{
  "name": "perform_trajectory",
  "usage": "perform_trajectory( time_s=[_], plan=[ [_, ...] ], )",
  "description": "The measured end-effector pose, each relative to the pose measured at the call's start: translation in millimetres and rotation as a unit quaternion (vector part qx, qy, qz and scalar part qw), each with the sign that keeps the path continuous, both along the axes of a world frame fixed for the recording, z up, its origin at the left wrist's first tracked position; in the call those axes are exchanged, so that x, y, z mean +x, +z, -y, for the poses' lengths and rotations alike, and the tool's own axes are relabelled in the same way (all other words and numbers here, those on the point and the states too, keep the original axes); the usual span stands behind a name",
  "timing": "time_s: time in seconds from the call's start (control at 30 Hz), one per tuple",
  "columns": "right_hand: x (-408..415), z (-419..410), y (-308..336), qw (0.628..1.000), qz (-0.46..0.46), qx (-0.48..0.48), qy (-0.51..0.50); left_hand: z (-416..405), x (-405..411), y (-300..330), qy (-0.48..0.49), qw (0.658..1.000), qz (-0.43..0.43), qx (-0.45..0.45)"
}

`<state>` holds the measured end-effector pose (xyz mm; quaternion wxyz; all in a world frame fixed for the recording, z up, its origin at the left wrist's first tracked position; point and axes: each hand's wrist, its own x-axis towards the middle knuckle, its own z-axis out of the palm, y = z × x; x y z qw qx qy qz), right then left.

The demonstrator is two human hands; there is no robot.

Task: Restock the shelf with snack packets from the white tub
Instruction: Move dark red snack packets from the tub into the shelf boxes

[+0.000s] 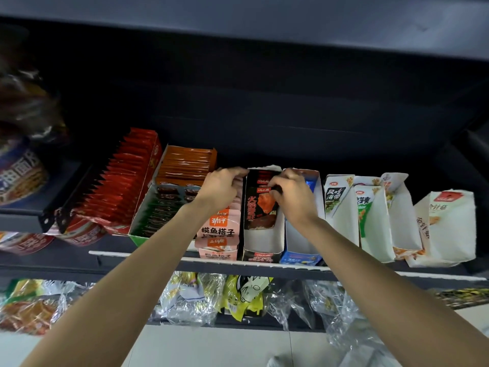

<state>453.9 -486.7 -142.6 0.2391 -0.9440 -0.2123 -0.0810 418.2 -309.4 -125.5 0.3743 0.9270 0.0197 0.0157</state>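
At the middle of the frame, the right hand (289,192) pinches a black snack packet (260,207) standing in a display box (260,246) on the shelf (264,264); the left hand (221,185) curls over the pink packets (218,229) beside it.

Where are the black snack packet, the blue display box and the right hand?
black snack packet (260,207): head view, printed front.
blue display box (300,258): head view, front panel.
right hand (292,193): head view, back of hand.

A shop aisle — a dark metal shelf (238,266) lined with open display cartons (264,245) of snack packets (260,207), bagged snacks (246,295) stocked below.
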Motion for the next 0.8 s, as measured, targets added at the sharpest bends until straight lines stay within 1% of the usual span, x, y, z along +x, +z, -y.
perform_trajectory(
  time_s=[0.07,0.13,0.27,0.37,0.43,0.53,0.63,0.73,0.8],
  plan=[
    [-1,-3,-2,1.000,0.014,-0.018,-0.016,0,0,-1,0.004,1.000,0.010,0.006],
    [-4,-5,-2,0.999,0.017,-0.008,-0.029,3,-3,0,0.016,0.998,0.046,0.029],
    [-16,1,5,0.997,0.034,0.058,-0.028,18,-14,6,0.009,0.978,0.158,0.138],
    [-33,23,11,0.994,0.015,0.100,-0.042,39,-25,5,-0.035,0.968,0.200,0.146],
    [-46,44,12,0.993,0.007,0.101,-0.064,60,-32,2,-0.071,0.972,0.192,0.113],
    [-74,87,10,0.988,-0.004,0.101,-0.118,104,-47,-3,-0.099,0.983,0.150,0.043],
    [-107,139,1,0.981,-0.025,0.082,-0.176,155,-63,-14,-0.123,0.987,0.107,0.011],
    [-145,208,-23,0.962,-0.069,0.083,-0.253,221,-81,-31,-0.176,0.982,0.066,-0.012],
    [-173,256,-42,0.941,-0.114,0.088,-0.305,270,-95,-43,-0.220,0.975,0.022,-0.014]
  ],
)
